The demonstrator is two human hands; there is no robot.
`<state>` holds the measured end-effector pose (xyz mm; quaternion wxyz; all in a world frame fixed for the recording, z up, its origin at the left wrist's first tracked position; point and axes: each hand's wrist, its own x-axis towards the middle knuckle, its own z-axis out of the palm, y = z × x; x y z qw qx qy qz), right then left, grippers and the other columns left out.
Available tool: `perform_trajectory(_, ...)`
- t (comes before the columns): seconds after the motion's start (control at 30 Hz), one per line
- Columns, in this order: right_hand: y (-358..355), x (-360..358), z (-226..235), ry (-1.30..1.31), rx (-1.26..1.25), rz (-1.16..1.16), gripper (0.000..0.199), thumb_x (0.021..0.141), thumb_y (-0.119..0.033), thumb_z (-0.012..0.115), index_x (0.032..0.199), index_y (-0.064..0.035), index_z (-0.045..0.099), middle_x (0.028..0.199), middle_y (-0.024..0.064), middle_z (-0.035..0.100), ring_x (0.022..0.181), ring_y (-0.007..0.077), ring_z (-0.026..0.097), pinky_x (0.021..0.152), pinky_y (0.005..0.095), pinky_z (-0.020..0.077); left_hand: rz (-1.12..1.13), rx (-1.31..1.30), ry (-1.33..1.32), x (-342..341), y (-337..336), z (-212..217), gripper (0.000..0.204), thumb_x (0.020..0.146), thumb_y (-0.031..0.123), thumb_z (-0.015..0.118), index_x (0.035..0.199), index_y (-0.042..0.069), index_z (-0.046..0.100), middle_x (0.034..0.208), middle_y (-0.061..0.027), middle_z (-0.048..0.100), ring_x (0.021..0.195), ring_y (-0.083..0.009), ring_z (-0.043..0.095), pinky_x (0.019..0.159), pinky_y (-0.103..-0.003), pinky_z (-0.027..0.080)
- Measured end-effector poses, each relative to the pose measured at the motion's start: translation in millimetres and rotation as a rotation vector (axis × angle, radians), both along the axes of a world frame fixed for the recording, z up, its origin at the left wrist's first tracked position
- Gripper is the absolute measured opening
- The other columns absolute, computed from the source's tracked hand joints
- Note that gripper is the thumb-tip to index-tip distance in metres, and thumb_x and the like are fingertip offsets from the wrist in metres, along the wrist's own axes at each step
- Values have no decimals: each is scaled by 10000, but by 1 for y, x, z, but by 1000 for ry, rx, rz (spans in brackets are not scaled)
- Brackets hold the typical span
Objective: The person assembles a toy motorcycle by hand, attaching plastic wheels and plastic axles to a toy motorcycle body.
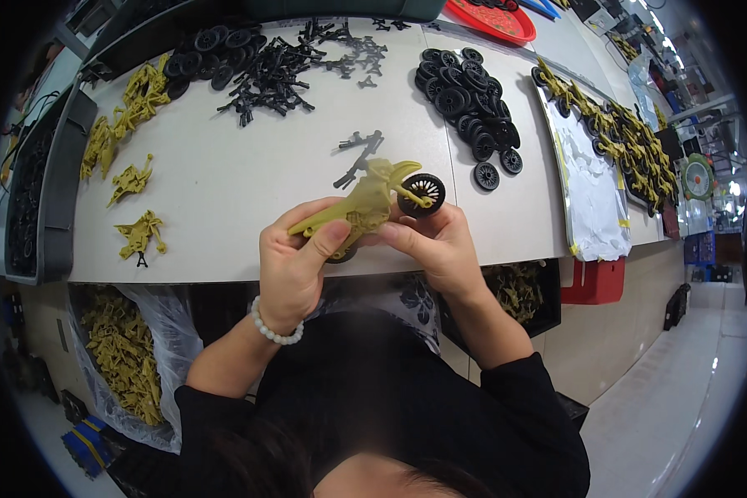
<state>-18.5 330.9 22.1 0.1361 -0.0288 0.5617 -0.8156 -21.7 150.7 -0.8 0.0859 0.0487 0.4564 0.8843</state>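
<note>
Dark hair and black sleeves fill the bottom edge, forearms coming up from there. Both hands hold an olive toy motorcycle body (358,207) just above the near edge of the white tabletop (249,183). Left hand (295,257), white bead bracelet (275,329) on the wrist, is closed on the tail end, thumb pressed on top. Right hand (436,245) pinches the front end, fingertips at the black spoked wheel (422,194) sitting in the fork. A second wheel shows partly under the body, mostly hidden by the left thumb.

Just behind the body: loose black frame piece (358,153) on the tabletop. Further back: heap of black frame parts (278,75), pile of black wheels (469,100) to the right. Left side: scattered olive bodies (129,124), two more nearer the edge. Right: white tray (593,199) with a row of assembled olive bikes (622,137) along its far side. Below the tabletop, left: clear bag of olive parts (124,357). Red round tray (490,18) at the far end.
</note>
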Motion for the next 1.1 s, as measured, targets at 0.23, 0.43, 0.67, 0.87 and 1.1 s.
perform_trajectory(0.23, -14, 3, -18, 128, -198, -154, 240, 881, -76, 677, 1070, 43, 587, 1021, 109, 648, 912, 206, 652, 819, 314, 520, 81, -50, 92, 5, 5, -6, 284, 890, 53, 669, 1134, -79, 608, 1031, -122, 683, 896, -151, 651, 805, -265, 528)
perform_trajectory(0.43, 5, -8, 3, -28, 103, -15, 363, 869, -178, 689, 1144, 43, 600, 1077, 109, 657, 993, 173, 616, 906, 342, 482, 11, 68, -81, -3, -4, -2, 350, 936, 206, 615, 1169, -52, 569, 1031, -179, 673, 843, -236, 680, 771, -362, 574)
perform_trajectory(0.67, 20, -18, 11, 192, 104, -132, 560, 855, -193, 691, 1308, 61, 483, 1132, 123, 636, 1011, 170, 613, 883, 302, 487, -132, 276, -209, -3, -3, 2, 297, 943, 102, 588, 1184, -71, 564, 1089, -179, 656, 954, -247, 669, 833, -376, 576)
perform_trajectory(0.87, 22, -36, 26, 304, 363, -24, 346, 837, -80, 701, 1156, 26, 615, 974, 53, 636, 865, 102, 596, 762, 233, 493, -159, -8, -120, 0, 1, 6, 294, 913, 29, 612, 1178, -89, 569, 1062, -165, 669, 916, -228, 679, 829, -327, 563)
perform_trajectory(1.1, 20, -19, 15, 449, 488, -112, 150, 852, -85, 685, 924, 37, 635, 856, 68, 632, 811, 121, 602, 719, 254, 479, -102, -361, 91, 5, 6, 6, 273, 889, -18, 623, 1142, -111, 579, 1007, -166, 686, 894, -212, 686, 804, -277, 546)
